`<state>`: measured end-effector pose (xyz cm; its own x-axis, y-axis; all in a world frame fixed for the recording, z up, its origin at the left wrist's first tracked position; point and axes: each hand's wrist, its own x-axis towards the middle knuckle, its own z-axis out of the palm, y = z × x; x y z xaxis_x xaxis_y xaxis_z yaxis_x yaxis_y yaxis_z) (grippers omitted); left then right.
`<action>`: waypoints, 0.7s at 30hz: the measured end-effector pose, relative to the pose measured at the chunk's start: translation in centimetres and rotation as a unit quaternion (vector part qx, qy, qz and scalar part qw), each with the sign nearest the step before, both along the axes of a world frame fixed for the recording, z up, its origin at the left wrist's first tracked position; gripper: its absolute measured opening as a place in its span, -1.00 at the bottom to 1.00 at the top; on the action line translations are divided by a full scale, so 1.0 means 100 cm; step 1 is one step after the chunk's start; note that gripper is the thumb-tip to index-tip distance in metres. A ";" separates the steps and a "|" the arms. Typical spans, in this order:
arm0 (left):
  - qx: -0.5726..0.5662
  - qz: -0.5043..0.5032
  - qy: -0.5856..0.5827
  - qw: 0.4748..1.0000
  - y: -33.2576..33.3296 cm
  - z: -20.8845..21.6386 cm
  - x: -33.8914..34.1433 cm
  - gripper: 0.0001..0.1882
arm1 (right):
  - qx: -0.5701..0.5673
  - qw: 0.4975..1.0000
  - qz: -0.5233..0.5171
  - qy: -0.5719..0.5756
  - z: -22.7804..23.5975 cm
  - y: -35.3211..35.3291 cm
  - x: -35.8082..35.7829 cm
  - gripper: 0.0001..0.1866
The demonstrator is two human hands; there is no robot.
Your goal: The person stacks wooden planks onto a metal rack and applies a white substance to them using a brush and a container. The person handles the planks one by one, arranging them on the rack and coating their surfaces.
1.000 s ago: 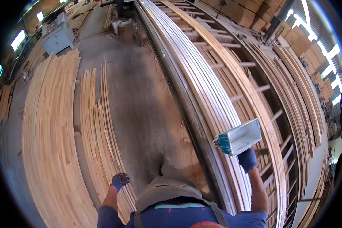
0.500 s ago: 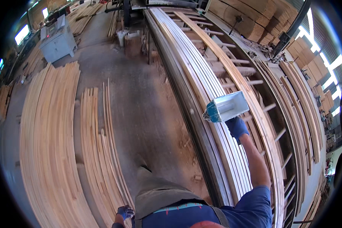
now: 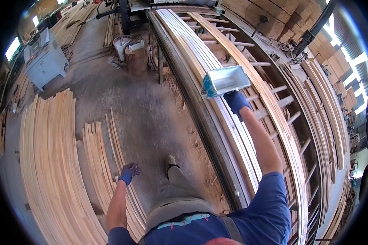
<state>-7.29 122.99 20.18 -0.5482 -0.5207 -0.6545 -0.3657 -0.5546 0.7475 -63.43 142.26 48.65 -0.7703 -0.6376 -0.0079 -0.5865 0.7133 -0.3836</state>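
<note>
We hold the open box with a white-coated inside and a smeared blue end [image 3: 227, 80] over the white-topped narrow wooden strips [image 3: 188, 36] on the long bench, its right end reaching toward the single tan wooden board [image 3: 280, 126]; we cannot tell whether its underside touches the strips.

Our right hand in its dark blue glove [image 3: 236, 103] is closed at the box's near side, though the grip itself is partly hidden; our left hand in a matching blue glove [image 3: 129, 173] has its fingers loosely spread, with nothing visible in it, near the pale wooden strips on the floor [image 3: 95, 151].

We judge the box rigid and fairly light, heavier if anything lies in it; the white coating probably makes its rim and walls slick, so the near side, where our glove already is, seems the best hold; the smeared blue end looks messier to grasp, and tilting could spill whatever is inside.

Against half a second ago, the box lies farther toward the bench's far end, our right arm reaches out more, our left hand is higher in view, and a shoe [image 3: 170, 161] now shows clearly.
</note>
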 end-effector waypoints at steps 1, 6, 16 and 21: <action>0.012 0.002 -0.002 1.000 -0.023 0.002 -0.017 -0.76 | 0.025 0.999 -0.006 -0.021 0.002 -0.036 -0.020 -0.55; 0.124 0.132 -0.062 0.981 -0.100 -0.041 -0.025 -0.73 | 0.021 0.994 0.060 0.088 -0.005 -0.219 -0.122 -0.56; 0.208 0.037 -0.182 0.960 -0.189 -0.110 0.022 -0.69 | -0.043 0.996 0.060 0.058 -0.018 -0.546 -0.284 -0.61; 0.269 0.108 -0.105 0.951 -0.365 -0.151 -0.043 -0.62 | -0.064 0.998 0.015 -0.011 -0.020 -0.707 -0.359 -0.57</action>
